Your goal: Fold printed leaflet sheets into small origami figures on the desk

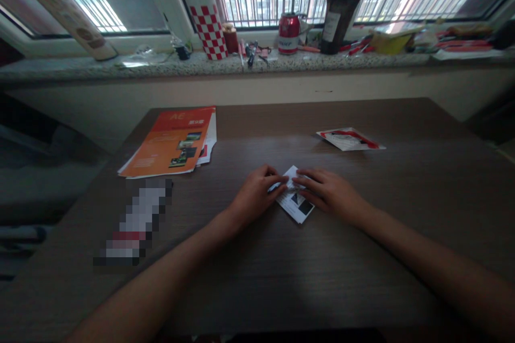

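A small folded white paper with dark printed patches lies on the brown wooden table in front of me. My left hand rests on its left side, fingers curled and pressing down on the paper's upper edge. My right hand lies on its right side, fingers extended together and pressing the same folded edge. The fingertips of both hands nearly meet over the paper. Part of the paper is hidden under my fingers.
An orange brochure on a stack of sheets lies at the table's left. A pixelated oblong item sits below it. A white and red leaflet lies at the far right. The windowsill holds a red can, a checkered bottle and a dark cup.
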`<state>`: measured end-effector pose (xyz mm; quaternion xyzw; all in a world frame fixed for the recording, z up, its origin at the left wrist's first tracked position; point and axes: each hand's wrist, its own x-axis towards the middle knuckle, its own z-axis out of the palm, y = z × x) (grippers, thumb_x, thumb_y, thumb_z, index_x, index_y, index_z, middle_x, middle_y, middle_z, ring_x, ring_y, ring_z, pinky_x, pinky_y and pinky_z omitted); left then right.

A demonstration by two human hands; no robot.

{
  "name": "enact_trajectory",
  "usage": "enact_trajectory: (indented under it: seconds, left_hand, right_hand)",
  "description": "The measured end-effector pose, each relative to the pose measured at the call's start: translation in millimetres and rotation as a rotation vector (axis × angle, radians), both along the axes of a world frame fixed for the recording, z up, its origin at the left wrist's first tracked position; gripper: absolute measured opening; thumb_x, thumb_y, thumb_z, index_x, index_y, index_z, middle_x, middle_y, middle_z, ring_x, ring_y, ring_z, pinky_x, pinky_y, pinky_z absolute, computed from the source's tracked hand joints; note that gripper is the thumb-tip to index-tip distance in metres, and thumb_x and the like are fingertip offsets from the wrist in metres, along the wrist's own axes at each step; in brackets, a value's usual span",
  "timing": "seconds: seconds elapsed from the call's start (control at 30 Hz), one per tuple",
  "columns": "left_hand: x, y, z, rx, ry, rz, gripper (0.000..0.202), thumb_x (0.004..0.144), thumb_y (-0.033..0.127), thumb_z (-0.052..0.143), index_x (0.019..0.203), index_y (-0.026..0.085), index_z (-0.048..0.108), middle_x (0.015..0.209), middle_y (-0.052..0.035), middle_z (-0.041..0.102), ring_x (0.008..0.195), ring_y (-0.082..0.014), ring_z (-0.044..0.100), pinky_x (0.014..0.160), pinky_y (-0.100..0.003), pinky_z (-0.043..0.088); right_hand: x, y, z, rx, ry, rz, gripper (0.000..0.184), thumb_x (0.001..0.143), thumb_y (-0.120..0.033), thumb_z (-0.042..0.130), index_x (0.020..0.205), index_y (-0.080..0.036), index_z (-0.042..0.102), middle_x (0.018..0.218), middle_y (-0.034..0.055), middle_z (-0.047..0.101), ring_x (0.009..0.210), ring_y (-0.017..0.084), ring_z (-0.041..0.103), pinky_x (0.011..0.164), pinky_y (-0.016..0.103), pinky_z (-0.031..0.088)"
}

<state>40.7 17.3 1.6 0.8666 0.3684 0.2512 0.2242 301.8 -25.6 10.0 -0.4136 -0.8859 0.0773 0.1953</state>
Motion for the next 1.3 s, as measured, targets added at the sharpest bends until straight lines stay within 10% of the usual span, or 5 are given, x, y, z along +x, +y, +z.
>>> enact_trajectory:
  seconds: [0.47, 1.13, 1.3]
  left_hand:
    - [-18, -14, 9.3, 0.379, 0.313, -0.277, 0.039, 0.106, 0.020, 0.061, 0.145, 0.026, 0.062, 0.150, -0.0136, 0.060, 0.123, -0.0292, 0.064, 0.099, -0.047, 0.062]
    - [-10, -12, 8.6, 0.100, 0.058, -0.091, 0.063, 0.097, 0.024, 0.075, 0.152, 0.024, 0.046, 0.142, -0.0132, 0.061, 0.119, -0.0296, 0.068, 0.097, -0.046, 0.061]
    - [-12, -9, 0.6, 0.180, 0.082, -0.161, 0.030, 0.100, 0.025, 0.072, 0.129, 0.023, 0.065, 0.136, -0.0103, 0.064, 0.119, -0.0280, 0.065, 0.102, -0.048, 0.056]
  right_hand:
    - [16, -11, -12.1, 0.040, -0.109, 0.120, 0.051, 0.106, -0.027, 0.059, 0.156, -0.025, 0.053, 0.163, 0.0144, 0.050, 0.152, 0.036, 0.044, 0.118, 0.060, 0.047]
    - [12, -5, -2.4, -0.163, 0.299, -0.156, 0.048, 0.093, -0.030, 0.078, 0.138, -0.025, 0.063, 0.119, 0.0103, 0.073, 0.109, 0.029, 0.070, 0.095, 0.045, 0.058]
    - [13, -6, -5.1, -0.089, 0.242, -0.050, 0.031, 0.098, -0.028, 0.072, 0.128, -0.026, 0.070, 0.119, 0.0115, 0.071, 0.111, 0.028, 0.068, 0.094, 0.044, 0.057]
